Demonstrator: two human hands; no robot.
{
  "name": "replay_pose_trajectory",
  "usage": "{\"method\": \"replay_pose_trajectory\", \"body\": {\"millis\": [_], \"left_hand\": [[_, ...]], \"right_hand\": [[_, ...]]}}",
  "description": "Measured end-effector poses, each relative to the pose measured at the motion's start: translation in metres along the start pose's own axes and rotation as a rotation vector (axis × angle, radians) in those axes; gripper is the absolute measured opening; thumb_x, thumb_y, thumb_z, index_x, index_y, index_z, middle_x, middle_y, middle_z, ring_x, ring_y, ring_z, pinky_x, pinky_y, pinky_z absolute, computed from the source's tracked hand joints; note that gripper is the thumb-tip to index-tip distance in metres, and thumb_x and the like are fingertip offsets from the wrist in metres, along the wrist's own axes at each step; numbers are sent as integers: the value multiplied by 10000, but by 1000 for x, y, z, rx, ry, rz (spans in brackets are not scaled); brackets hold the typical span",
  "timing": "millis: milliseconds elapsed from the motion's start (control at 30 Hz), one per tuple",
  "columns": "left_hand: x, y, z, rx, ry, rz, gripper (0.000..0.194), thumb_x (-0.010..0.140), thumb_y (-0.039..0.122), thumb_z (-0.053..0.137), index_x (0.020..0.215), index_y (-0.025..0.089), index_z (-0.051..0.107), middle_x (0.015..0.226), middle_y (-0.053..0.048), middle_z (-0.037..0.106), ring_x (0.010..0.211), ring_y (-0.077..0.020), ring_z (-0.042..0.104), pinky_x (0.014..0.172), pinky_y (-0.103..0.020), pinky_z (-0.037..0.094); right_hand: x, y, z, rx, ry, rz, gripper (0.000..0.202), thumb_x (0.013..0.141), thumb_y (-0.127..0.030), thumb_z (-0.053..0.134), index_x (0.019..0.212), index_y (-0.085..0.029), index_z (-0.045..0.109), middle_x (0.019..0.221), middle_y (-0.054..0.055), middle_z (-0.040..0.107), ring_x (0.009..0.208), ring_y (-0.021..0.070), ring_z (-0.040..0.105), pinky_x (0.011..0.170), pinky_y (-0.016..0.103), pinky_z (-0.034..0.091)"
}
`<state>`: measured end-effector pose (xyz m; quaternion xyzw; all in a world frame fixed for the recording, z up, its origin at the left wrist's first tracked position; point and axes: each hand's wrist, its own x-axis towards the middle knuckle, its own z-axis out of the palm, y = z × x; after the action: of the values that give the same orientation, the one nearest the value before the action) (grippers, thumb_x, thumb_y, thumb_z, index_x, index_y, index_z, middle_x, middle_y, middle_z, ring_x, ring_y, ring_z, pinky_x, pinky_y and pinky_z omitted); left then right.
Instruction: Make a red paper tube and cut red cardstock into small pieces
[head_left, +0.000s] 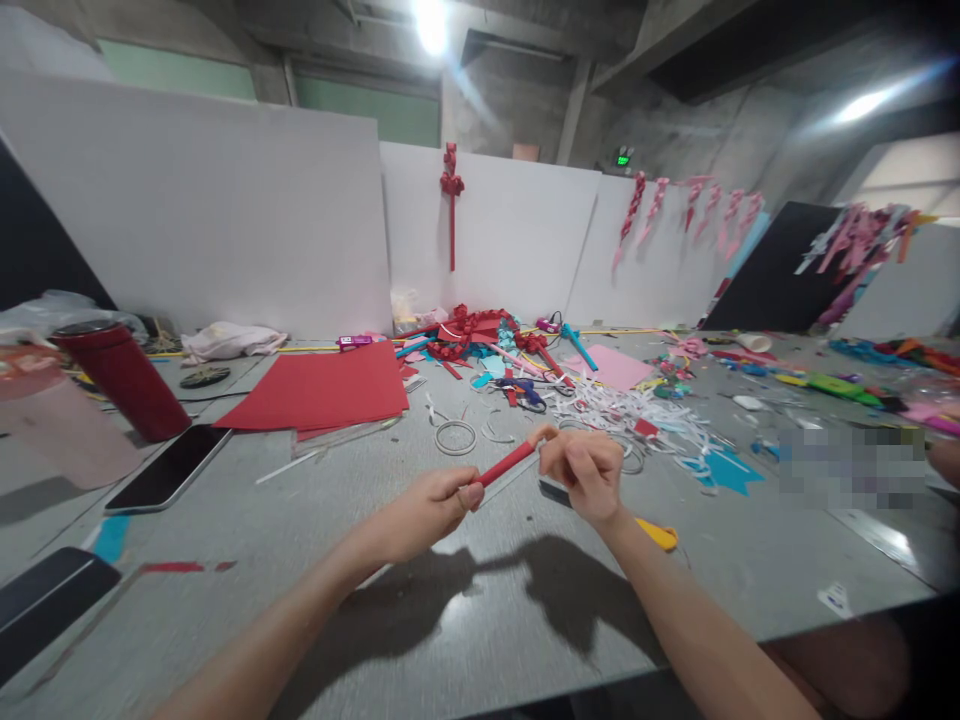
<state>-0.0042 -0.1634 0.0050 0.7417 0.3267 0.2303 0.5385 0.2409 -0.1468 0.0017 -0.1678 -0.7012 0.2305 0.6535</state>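
Observation:
A thin red rolled tube (506, 465) is held slanting above the grey table (465, 650). My left hand (439, 510) is closed on its lower left end. At the upper right end, my right hand (585, 470) has its index finger stretched to the tube's tip, with the other fingers curled; whether it pinches anything is too small to tell. Beneath my right hand, a dark flat object (553, 492) is partly hidden. Behind the tube lies a roll of white tape (455, 436).
Red paper sheets (322, 385), a phone (169, 470), a red bottle (127, 385) and a pink bottle (64, 425) are at left. White paper strips (637, 410) and red paper flowers (472, 325) lie behind my hands. Yellow-handled tool (660, 534) lies right.

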Motion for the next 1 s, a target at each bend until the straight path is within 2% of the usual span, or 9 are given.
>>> {"method": "replay_pose_trajectory", "body": {"millis": [133,267,333,467,533,600,867,1000], "left_hand": [[1,-1,2,-313,-61,-80,481,991,670,498,828,227,403,631,96,256,493,-79,196,428,-202,181],[-1,-1,0,-527,-116,-95,454,992,638,538,848,223,421,633,100,252,478,-60,133,401,-179,124],[-1,-2,1,-624,-139,-90,427,1001,614,545,865,225,433,616,105,244,469,-57,109,395,-173,106],[-1,-4,7,-779,-218,-102,371,1021,568,541,895,228,459,582,115,199,454,-62,70,381,-166,87],[0,-6,11,-837,-253,-93,338,1028,528,547,902,224,471,581,116,195,454,-62,59,378,-160,90],[0,-7,15,-884,-280,-82,308,1035,496,543,911,220,483,585,114,201,455,-61,52,378,-155,93],[1,-9,19,-976,-344,-63,258,1055,431,517,918,212,511,578,105,203,462,-62,52,385,-143,113],[2,-10,22,-1028,-337,-45,214,1062,388,508,973,197,546,590,99,229,469,-60,71,395,-134,136]], "right_hand": [[5,-4,6,53,91,109,471,1046,-434,523,688,-206,724,432,-58,414,411,108,345,807,440,541],[17,-3,9,100,249,214,308,1033,-424,574,862,-217,724,555,-43,500,505,129,492,696,338,517],[21,1,10,130,213,296,233,1005,-428,634,984,-219,733,637,-30,545,595,136,540,673,300,492],[21,7,13,280,14,523,345,975,-478,678,1139,-181,743,702,-14,561,654,129,520,667,278,459],[17,8,16,372,-61,603,377,965,-503,686,1113,-163,754,673,-17,541,614,119,481,599,263,410],[14,9,20,426,-80,636,372,939,-512,720,1039,-156,765,628,-33,507,568,104,435,559,254,374],[12,12,25,470,-15,675,355,822,-502,841,895,-164,761,545,-66,434,521,86,366,512,236,332],[10,20,25,471,25,680,341,823,-486,843,865,-158,756,532,-71,431,501,73,354,500,229,304]]}}
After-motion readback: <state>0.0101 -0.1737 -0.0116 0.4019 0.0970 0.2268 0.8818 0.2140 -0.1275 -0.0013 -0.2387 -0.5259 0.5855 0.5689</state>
